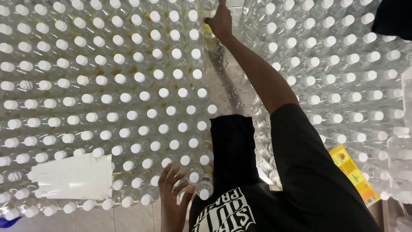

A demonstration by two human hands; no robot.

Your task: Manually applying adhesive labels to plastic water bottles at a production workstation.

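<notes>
Two big blocks of clear plastic bottles with white caps fill the view, one on the left [107,86] and one on the right [339,64]. A narrow wet metal gap [234,81] runs between them. My right hand [221,21] reaches far up along this gap and is closed around a clear bottle [209,7] at the top corner of the left block. My left hand [172,195] is low in the view, fingers spread, resting against the capped bottles at the near corner of the left block. It holds nothing.
A white sheet of paper [73,176] lies on the bottle caps at the lower left. A yellow printed label strip [354,174] sticks out by the right block. My black shirt [274,184] covers the lower middle. A pale tiled floor [107,219] shows at the bottom.
</notes>
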